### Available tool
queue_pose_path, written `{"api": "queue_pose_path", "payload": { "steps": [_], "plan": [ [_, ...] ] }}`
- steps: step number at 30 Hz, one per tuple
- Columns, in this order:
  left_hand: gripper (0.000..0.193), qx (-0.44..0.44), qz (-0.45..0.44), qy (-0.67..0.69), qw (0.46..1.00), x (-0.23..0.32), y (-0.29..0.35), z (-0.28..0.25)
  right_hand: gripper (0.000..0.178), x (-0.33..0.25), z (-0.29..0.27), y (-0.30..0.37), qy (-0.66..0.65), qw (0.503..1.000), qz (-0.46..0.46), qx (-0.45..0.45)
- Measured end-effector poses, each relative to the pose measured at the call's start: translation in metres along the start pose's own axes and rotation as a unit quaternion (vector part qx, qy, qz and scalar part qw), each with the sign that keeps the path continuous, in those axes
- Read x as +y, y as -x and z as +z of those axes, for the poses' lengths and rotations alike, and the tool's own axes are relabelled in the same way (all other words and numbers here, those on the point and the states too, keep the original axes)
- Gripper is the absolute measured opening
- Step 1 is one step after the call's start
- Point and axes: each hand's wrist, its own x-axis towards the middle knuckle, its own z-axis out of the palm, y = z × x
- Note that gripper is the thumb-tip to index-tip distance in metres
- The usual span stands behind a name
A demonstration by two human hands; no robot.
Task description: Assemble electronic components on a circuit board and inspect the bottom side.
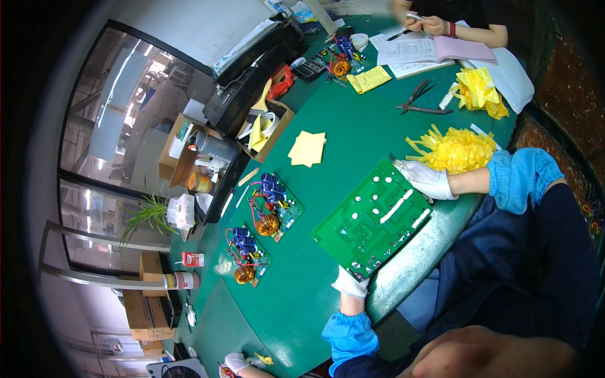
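Note:
A large green circuit board, its flat side with white solder spots facing up, is held tilted over the table's near edge. My right hand in a white glove grips its upper right corner. At the lower corner my left hand, also white-gloved, is closed on the board, its fingers partly hidden beneath. Blue sleeve covers show on both forearms. Right beside my right hand lies a heap of yellow paper strips. To the left of the held board, two boards with blue capacitors and copper coils rest on the table, a farther one and a lower one.
Yellow notes, pliers and a second yellow bundle lie on the green table. Across it, another person's hands are above open papers. A keyboard and cardboard boxes line the left side. Another gloved hand shows at the bottom.

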Motion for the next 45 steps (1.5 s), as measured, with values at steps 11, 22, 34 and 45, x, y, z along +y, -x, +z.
{"api": "queue_pose_path", "payload": {
  "steps": [11, 22, 34, 45],
  "plan": [
    [0.039, 0.010, 0.002, 0.002, 1.000, -0.001, 0.000, 0.004, 0.045, 0.020, 0.007, -0.005, 0.098, 0.989, -0.103, 0.051],
    [0.039, 0.008, 0.011, -0.038, 0.999, -0.006, -0.001, 0.005, 0.051, 0.041, 0.012, -0.010, 0.069, 0.978, -0.162, 0.108],
    [0.039, 0.030, -0.004, -0.004, 1.000, 0.002, 0.002, 0.015, 0.056, 0.004, -0.002, 0.001, -0.037, 0.998, 0.043, -0.022],
    [0.041, 0.054, -0.011, 0.002, 0.998, 0.001, 0.001, 0.017, 0.058, 0.009, 0.001, 0.000, -0.028, 1.000, 0.006, 0.011]
  ]
}}
